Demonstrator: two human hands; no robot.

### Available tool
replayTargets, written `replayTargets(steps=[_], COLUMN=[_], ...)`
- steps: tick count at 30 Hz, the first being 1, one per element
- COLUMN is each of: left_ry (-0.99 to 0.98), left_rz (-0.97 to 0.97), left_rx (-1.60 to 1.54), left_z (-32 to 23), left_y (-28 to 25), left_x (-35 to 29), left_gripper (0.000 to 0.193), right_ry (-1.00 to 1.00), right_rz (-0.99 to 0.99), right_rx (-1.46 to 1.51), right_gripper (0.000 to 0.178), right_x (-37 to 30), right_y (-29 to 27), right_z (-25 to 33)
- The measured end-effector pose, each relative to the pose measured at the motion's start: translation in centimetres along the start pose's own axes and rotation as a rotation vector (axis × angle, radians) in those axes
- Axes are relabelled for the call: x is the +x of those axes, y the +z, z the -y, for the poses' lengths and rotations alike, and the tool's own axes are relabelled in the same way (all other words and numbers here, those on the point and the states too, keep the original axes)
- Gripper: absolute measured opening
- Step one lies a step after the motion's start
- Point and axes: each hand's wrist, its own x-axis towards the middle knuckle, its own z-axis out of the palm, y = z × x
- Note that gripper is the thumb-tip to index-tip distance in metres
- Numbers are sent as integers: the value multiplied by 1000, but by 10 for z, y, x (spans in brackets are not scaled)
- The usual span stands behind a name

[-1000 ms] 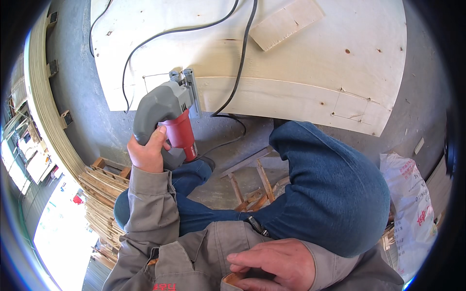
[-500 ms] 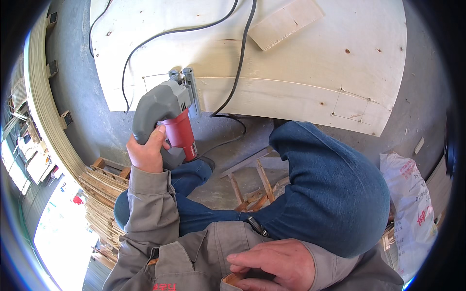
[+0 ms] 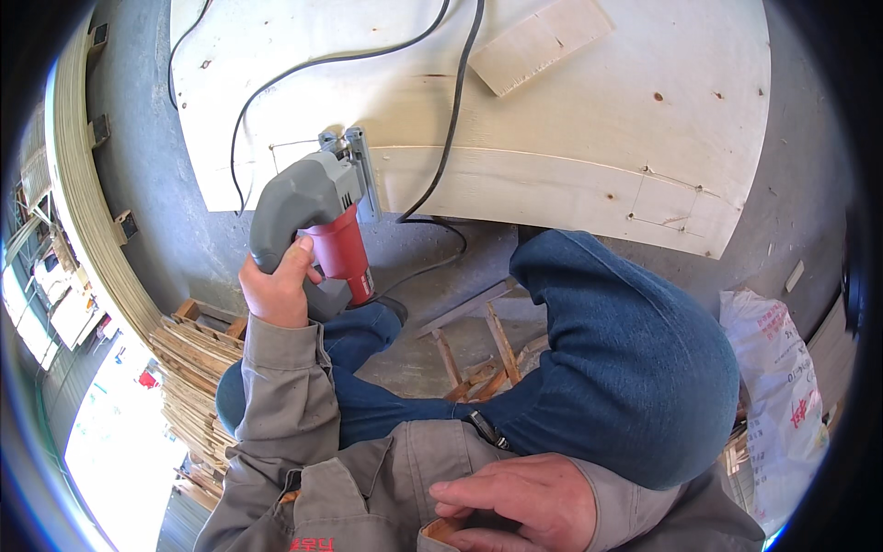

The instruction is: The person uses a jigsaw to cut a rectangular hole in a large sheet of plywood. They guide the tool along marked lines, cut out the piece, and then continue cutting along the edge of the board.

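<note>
My left hand is wrapped round the handle of a grey and red jigsaw. The tool lies tilted across the near edge of a pale plywood sheet, its metal base plate turned on edge. A straight line runs along the sheet to the right of that plate, and pencilled rectangles are marked near both ends. Held low against my jacket, my right hand has its fingers loosely stretched out and the thumb apart, beside a jacket edge with an orange lining. No tool shows in it.
Black cable loops over the sheet and down past its near edge. A short wood offcut rests on top. Stacked boards stand at left, wood scraps lie between my legs, and a white printed sack sits at right.
</note>
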Motion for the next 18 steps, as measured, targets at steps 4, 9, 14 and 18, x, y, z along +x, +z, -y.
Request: replayTargets(steps=[4, 9, 14, 18], left_ry=[21, 19, 7, 5], left_rz=[-9, -1, -2, -4], left_rx=[15, -3, 10, 10], left_z=[4, 4, 2, 1], left_y=[0, 0, 0, 0], left_x=[2, 2, 3, 2], left_gripper=[24, 23, 23, 23], right_ry=[-6, -4, 1, -2], right_rz=[-8, -9, -2, -5], right_rx=[3, 12, 20, 24], right_gripper=[49, 49, 50, 50], right_x=[0, 0, 1, 0], right_y=[0, 0, -1, -1], right_z=[0, 0, 1, 0])
